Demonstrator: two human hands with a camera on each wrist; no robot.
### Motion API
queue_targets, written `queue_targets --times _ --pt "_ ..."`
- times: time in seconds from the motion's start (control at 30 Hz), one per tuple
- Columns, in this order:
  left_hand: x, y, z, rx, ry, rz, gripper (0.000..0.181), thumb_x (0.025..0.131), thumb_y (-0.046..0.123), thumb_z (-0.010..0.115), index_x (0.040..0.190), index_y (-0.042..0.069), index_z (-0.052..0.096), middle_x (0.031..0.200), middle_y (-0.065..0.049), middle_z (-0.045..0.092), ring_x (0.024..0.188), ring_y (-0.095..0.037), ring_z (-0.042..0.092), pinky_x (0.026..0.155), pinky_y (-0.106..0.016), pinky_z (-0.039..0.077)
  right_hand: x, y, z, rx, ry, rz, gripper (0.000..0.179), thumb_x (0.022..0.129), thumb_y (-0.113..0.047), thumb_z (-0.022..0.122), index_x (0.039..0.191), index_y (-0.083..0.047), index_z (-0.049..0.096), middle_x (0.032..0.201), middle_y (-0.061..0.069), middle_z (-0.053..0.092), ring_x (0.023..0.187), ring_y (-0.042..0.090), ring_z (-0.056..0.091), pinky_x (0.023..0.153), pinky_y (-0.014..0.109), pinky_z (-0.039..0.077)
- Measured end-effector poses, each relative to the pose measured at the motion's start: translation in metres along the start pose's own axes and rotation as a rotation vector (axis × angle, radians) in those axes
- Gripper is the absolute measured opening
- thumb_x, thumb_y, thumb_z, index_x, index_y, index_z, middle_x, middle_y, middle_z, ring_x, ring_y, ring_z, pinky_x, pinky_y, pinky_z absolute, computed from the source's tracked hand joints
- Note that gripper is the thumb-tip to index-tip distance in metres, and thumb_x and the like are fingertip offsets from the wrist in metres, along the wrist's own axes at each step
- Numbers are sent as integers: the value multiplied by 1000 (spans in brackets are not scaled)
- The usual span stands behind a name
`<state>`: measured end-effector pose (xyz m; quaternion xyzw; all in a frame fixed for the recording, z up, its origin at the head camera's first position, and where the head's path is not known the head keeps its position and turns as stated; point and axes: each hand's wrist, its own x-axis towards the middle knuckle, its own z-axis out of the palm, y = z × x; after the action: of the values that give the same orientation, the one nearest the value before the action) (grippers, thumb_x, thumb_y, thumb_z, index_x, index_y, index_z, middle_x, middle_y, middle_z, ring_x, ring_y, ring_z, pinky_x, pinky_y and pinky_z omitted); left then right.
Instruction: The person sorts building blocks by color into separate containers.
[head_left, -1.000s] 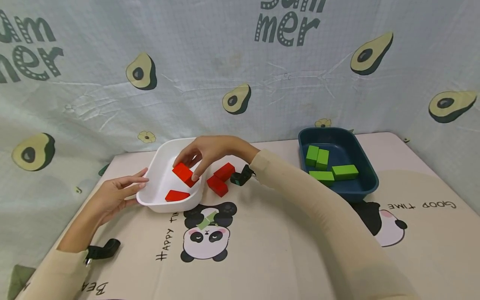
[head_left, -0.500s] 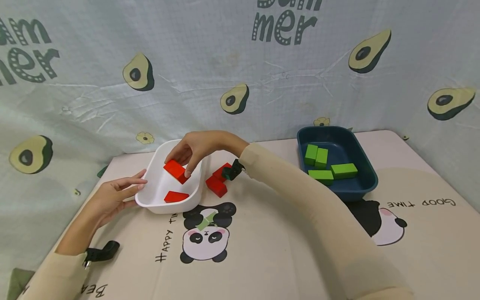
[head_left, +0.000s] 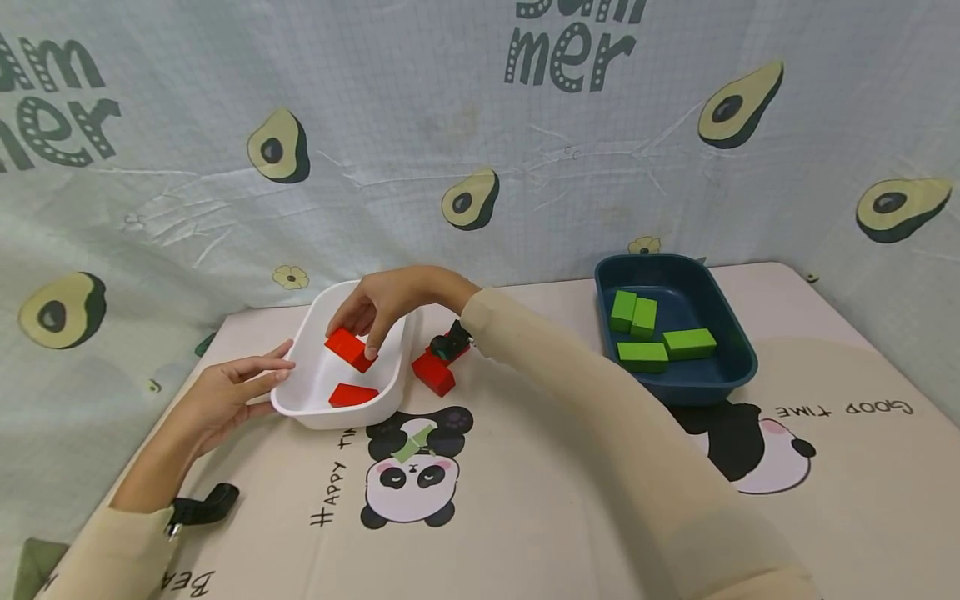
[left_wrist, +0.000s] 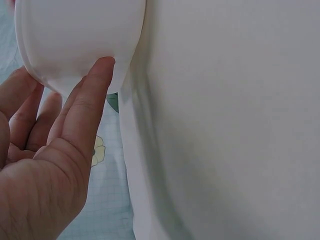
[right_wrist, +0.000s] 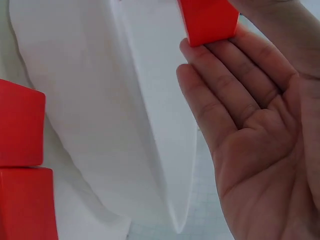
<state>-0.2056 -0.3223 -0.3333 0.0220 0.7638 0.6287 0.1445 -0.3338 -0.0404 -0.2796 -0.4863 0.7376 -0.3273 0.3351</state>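
Note:
My right hand (head_left: 390, 302) pinches a red block (head_left: 349, 349) between thumb and fingers, over the inside of the white bin (head_left: 303, 375). In the right wrist view this red block (right_wrist: 209, 21) shows at the fingertips. Another red block (head_left: 352, 395) lies on the bin's floor. Outside the bin's right wall, a red block (head_left: 433, 372) sits on the table; a further one behind it is partly hidden by the right wrist camera. My left hand (head_left: 221, 396) touches the bin's left side with fairly straight fingers. The left wrist view shows a fingertip against the white wall (left_wrist: 80, 30).
A dark blue bin (head_left: 731, 367) stands at the right back, with several green blocks (head_left: 688, 342) in it. A printed cloth (head_left: 540, 467) with pandas covers the table. Behind hangs a curtain (head_left: 390, 200) with avocado prints.
Carrying the red block, my right hand has moved left, further over the white bin, then lowered slightly. My left hand stays at the bin's side.

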Motion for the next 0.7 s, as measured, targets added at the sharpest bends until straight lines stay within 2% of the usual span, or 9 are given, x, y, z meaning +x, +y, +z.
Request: queue_targets --times 0.07,0.13,0.17,0.33,0.7 --pt "0 -1 0 -3 -1 4 30 98 15 70 126 4 71 168 -6 16 147 -13 36 89 -28 59 2 3 2 17 -17 5 59 82 -7 84 138 -8 64 130 4 68 116 12 66 99 21 52" --pt "0 -1 0 1 1 5 30 98 15 70 126 5 71 168 -6 16 145 -10 39 89 -28 59 4 5 2 25 -21 9 59 83 -7 84 138 -8 63 132 5 67 118 13 66 100 21 52" --pt "1 -1 -1 1 1 5 30 98 15 70 126 5 71 168 -6 15 146 -11 38 89 -28 59 4 5 1 24 -18 15 58 83 -8 84 138 -8 64 132 4 67 117 12 66 99 21 52" --pt "2 1 -1 4 5 1 31 98 16 70 126 5 71 169 -6 14 154 -37 14 88 -27 59 8 3 -4 31 -18 29 57 84 -8 83 138 -9 64 132 4 67 118 13 65 98 24 55" --pt "1 0 0 0 8 -11 30 98 17 70 126 6 72 168 -5 14 154 -39 11 88 -27 59 24 6 0 111 -58 116 59 83 -4 82 139 -7 62 128 1 68 116 13 64 95 24 56"
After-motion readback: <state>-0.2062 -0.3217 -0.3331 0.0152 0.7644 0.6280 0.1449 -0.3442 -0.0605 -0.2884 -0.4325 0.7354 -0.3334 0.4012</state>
